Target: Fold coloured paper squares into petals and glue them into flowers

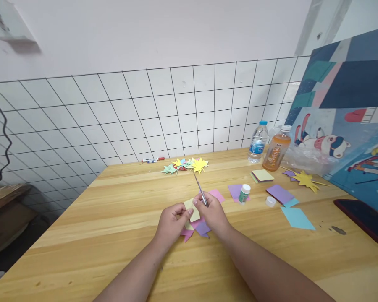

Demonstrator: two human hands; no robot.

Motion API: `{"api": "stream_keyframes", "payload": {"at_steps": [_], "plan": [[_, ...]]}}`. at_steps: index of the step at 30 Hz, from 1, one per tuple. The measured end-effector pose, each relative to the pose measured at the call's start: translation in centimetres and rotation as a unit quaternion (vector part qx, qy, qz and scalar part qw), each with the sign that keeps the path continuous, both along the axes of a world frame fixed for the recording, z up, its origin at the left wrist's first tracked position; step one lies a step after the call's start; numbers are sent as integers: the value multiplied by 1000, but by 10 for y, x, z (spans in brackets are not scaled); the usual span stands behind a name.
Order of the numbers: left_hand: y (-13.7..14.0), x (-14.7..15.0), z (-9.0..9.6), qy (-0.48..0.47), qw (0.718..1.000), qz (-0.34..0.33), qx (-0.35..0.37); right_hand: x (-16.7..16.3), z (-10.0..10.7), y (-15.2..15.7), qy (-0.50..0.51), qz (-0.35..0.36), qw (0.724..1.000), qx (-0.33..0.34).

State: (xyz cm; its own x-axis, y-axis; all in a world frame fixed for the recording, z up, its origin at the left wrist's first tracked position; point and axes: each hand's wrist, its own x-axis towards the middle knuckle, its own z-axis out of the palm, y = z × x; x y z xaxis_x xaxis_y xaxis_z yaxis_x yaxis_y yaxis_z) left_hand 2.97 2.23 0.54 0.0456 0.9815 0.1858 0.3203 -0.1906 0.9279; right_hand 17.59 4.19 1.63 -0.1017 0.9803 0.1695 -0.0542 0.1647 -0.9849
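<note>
Near middle of desk (pixel 113 226): purple scrap (pixel 203 228) and pink scrap (pixel 187 235) lying just below the two hands. Left hand (pixel 173 221) pinches a pale yellow paper (pixel 194 216) between thumb and fingers, raised over the scraps. Right hand (pixel 214 214) closed on scissors (pixel 203 194), blades pointing to the far edge; its thumb is at the paper's upper right, contact unclear. Toward the right edge, a blue sheet (pixel 297 218) lies flat; a dark flat device (pixel 362 220) sits along that edge. Farther in: white cap (pixel 270 201), then a green-labelled bottle (pixel 244 195), upright, by a purple sheet (pixel 234 191). Beyond, a paper stack (pixel 263 175), with a yellow leaf cutout (pixel 305 180) nearer the right edge. Toward the far right corner, an orange drink bottle (pixel 276 150) and water bottle (pixel 257 143), both standing. Along the far edge: mixed leaf cutouts (pixel 200 164) mid-length, markers (pixel 153 160) toward the far left corner. White tiled wall (pixel 157 113) behind.
</note>
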Motion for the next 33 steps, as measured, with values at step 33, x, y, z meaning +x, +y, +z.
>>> {"api": "stream_keyframes", "payload": {"at_steps": [33], "plan": [[0,2,4,-243,967,71,-17,-6,0,-5,-161,-44,980,105]]}}
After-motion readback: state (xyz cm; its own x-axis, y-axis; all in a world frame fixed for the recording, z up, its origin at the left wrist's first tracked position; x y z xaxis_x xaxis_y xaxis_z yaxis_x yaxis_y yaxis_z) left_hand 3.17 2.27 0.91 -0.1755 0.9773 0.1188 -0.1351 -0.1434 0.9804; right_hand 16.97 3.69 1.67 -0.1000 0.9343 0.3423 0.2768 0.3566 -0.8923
